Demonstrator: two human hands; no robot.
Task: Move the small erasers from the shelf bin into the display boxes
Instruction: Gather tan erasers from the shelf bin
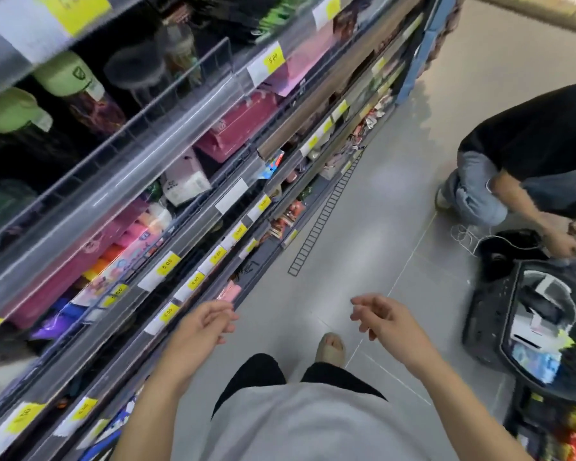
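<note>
My left hand hangs in front of the lower shelf edge with loosely curled fingers and holds nothing. My right hand hovers over the grey floor, fingers relaxed and bent, also with nothing in it. The shop shelving runs along my left, its tiers filled with colourful stationery packs behind clear rails with yellow price tags. The view is blurred, so I cannot pick out small erasers, a shelf bin or display boxes.
A crouching person in a black top and jeans works at the right over a black shopping basket full of goods. A black ladder-like strip lies on the floor beside the shelf base. My sandalled foot stands on the aisle floor.
</note>
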